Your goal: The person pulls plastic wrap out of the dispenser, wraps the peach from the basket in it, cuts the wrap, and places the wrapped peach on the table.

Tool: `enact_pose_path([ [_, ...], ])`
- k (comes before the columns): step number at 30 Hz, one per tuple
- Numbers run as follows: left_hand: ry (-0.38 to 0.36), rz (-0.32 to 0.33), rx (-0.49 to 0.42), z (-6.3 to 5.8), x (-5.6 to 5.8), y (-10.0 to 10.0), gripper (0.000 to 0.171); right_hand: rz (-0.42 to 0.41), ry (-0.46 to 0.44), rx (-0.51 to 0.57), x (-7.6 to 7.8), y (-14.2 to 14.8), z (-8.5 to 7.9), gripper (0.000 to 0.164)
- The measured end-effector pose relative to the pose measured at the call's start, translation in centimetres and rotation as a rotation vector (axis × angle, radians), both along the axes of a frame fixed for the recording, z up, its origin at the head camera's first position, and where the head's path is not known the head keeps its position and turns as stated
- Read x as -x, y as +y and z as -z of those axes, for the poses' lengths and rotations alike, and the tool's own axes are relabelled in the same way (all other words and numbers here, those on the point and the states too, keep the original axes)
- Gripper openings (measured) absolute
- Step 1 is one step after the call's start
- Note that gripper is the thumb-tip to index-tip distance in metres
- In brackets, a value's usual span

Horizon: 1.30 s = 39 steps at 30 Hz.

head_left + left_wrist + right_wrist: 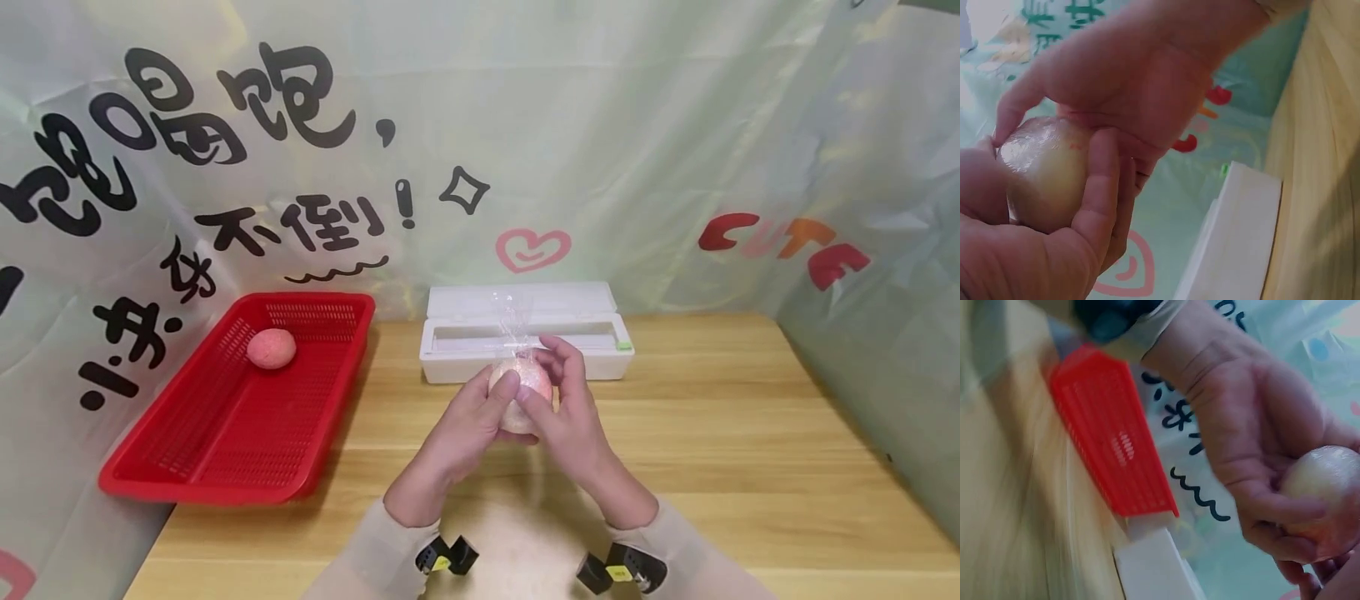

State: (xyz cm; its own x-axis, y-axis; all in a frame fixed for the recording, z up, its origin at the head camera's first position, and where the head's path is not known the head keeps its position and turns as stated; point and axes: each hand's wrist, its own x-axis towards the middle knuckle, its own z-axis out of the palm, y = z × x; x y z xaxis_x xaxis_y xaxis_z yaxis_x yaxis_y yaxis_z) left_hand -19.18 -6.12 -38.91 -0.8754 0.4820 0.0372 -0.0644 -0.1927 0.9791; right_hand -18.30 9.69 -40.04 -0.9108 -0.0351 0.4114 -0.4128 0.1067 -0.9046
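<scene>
A round ball [531, 377], pink and cream, is wrapped in clear plastic film and held between both hands above the table. The film's loose gathered end [514, 317] stands up from its top. My left hand [463, 425] grips the ball from the left, thumb on its near side. From the right, my right hand [576, 429] holds it too, with the thumb across the front and the fingers bent around the far side. Up close in the left wrist view, the wrapped ball [1047, 169] looks shiny with creased film.
A red perforated basket [251, 425] stands at the left, with one pink round ball [272, 348] inside. Behind the hands is a white film dispenser box [480, 368], lid up, with a green tab [624, 345]. A printed cloth [637, 150] hangs behind the wooden table [720, 450].
</scene>
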Motion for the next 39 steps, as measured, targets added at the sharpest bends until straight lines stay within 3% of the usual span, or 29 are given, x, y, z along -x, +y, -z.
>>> enact_pose_path([
  [4,0.061,-0.028,0.111,0.1,0.1,-0.1,0.065,-0.069,-0.188,0.142,0.2,0.3,-1.0,0.053],
  [7,0.143,-0.082,0.273,0.2,0.0,-0.1,0.070,-0.078,-0.312,0.129,0.3,0.5,-1.6,0.048],
  [9,0.181,-0.107,0.358,0.2,-0.1,-0.1,0.074,-0.079,-0.367,0.127,0.3,0.6,-1.8,0.038],
  [11,0.199,-0.114,0.401,0.2,-0.1,0.0,0.073,-0.074,-0.383,0.197,0.4,0.7,-1.9,0.021],
  [13,0.194,-0.100,0.394,0.3,-0.1,0.1,0.069,-0.052,-0.364,0.306,0.4,0.8,-2.0,0.012],
  [17,0.187,-0.070,0.373,0.3,-0.1,0.3,0.055,-0.031,-0.279,0.466,0.7,1.1,-2.2,0.023],
  [20,0.189,-0.056,0.368,0.3,-0.1,0.5,0.048,0.011,-0.248,0.470,0.9,1.4,-2.4,0.020],
  [25,0.197,-0.062,0.403,0.4,-0.2,0.9,0.037,0.149,-0.142,0.504,1.4,1.8,-2.8,0.017],
  [28,0.177,-0.068,0.406,0.4,-0.2,1.0,0.032,0.167,-0.081,0.536,1.5,1.9,-2.9,0.012],
  [31,0.158,-0.079,0.388,0.3,-0.1,1.1,0.033,0.166,-0.075,0.518,1.6,2.1,-2.9,0.008],
  [34,0.152,-0.149,0.365,0.5,0.3,0.9,0.038,0.180,-0.104,0.432,1.5,2.4,-3.1,0.005],
  [36,0.148,-0.226,0.336,0.7,0.6,0.6,0.041,0.181,-0.144,0.305,1.2,2.4,-3.2,0.010],
  [39,0.147,-0.337,0.280,0.9,0.9,0.2,0.046,0.104,-0.218,0.056,0.5,1.8,-3.0,0.017],
])
